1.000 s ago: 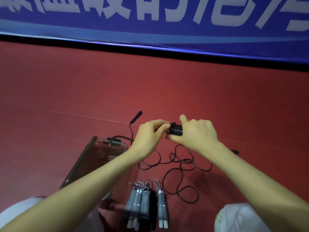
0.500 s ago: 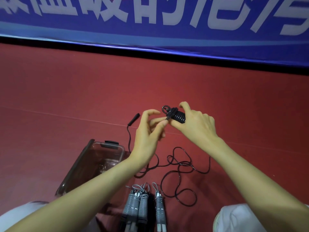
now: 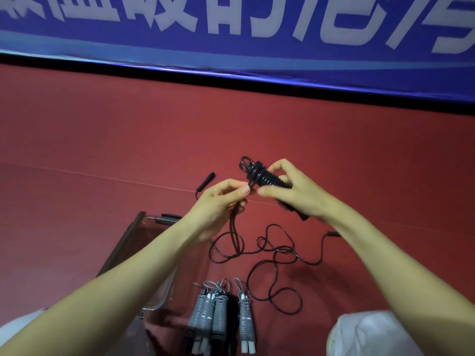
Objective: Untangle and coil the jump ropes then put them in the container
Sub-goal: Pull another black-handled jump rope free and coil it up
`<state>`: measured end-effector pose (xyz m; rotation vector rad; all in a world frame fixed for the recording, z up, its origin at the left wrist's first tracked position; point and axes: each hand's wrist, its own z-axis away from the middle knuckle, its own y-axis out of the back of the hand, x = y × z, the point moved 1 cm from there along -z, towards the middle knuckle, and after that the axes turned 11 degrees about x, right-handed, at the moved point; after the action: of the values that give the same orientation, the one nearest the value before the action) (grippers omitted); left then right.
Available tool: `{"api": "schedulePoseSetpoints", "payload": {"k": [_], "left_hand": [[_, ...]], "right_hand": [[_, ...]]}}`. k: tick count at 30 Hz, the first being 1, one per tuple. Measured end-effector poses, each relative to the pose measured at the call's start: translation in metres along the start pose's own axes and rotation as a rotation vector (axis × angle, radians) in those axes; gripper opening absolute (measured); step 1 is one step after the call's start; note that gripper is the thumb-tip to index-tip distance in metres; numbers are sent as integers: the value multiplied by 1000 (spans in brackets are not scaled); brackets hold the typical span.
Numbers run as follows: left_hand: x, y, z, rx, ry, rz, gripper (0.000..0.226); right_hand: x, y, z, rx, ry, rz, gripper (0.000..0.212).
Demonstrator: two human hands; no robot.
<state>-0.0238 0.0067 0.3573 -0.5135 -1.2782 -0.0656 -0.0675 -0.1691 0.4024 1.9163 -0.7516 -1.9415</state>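
- Black jump rope (image 3: pixel 264 176): cord wound in tight turns into a tapering coil, with small loops standing free at its 10 o'clock tip. It is held in the air near the middle of the view, above the floor and outside the container.
- Right hand (image 3: pixel 295 197): fingers curled round the thick end of the coil, thumb laid along its near side. A dark end pokes out under the palm at 5 o'clock.
- Left hand (image 3: pixel 218 204): at 8 o'clock of the coil, just beside the right thumb. Thumb and forefinger pinch a strand of the cord just off the coil, and a doubled length hangs from this hand to the floor.
- Loose cord (image 3: pixel 276 253): black, lying on the floor in tangled loops at 6 o'clock of the coil.
- Black handle (image 3: pixel 205 181): on the floor at 9 o'clock of the coil, beyond the left hand.
- Second handle (image 3: pixel 332 233): at 4 o'clock, partly hidden by the right forearm.
- Grey jump ropes (image 3: pixel 219 313): three wound bundles side by side on the floor at 6 o'clock, white tips toward the bottom edge, just beside the container.
- Container (image 3: pixel 117 249): clear with a dark rim, at 7 o'clock, largely behind the left forearm; contents cannot be told.
- Floor (image 3: pixel 102 150): red.
- Banner (image 3: pixel 154 39): blue with white characters, at 12 o'clock.
- Knees (image 3: pixel 372 335): white-clad, at the lower corners.
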Motion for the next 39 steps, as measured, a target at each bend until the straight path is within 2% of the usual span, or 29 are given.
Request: {"api": "schedulePoseSetpoints", "payload": {"k": [3, 7, 10, 14, 15, 17, 18, 21, 24, 26, 28, 30, 34, 37, 39], "left_hand": [[3, 2, 1, -58, -52, -76, 12], [5, 4, 4, -92, -243, -348, 3], [11, 8, 2, -111, -356, -502, 6], [22, 15, 0, -262, -288, -646, 12], [26, 18, -1, -320, -261, -724, 3], [28, 24, -6, -401, -271, -968, 21], [27, 26, -8, -439, -270, -1084, 23], [17, 22, -15, -480, -283, -1339, 7], [11, 14, -21, -397, -398, -1471, 17], [10, 6, -19, -259, -538, -1474, 20], [8, -3, -15, -84, -650, -1333, 24], [7, -10, -11, 48, -789, -1228, 21], [0, -6, -11, 56, -1201, -1376, 13], [-5, -5, -9, 18, -1273, -1272, 19], [-5, -12, -3, 109, -1322, -1118, 10]], "right_hand": [[-4, -4, 2, 52, -65, -214, 57], [-6, -5, 5, 65, -49, -294, 51], [-7, -4, 7, -35, 5, -335, 51], [-6, -3, 11, -236, 69, -336, 43], [-6, -3, 12, -274, 98, -252, 42], [-8, -5, 16, -325, 179, 71, 47], [-7, -8, 18, -354, 206, 246, 50], [-5, -24, 25, -363, 272, 694, 57], [0, -42, 27, -319, 342, 951, 62], [3, -44, 22, -219, 320, 1017, 71], [6, -38, 15, -113, 232, 972, 74], [9, -31, 9, -71, 142, 838, 67], [17, -31, 3, 21, 59, 545, 47], [24, -34, -3, 84, -41, 300, 49], [25, -34, -5, 152, -97, -12, 43]]}}
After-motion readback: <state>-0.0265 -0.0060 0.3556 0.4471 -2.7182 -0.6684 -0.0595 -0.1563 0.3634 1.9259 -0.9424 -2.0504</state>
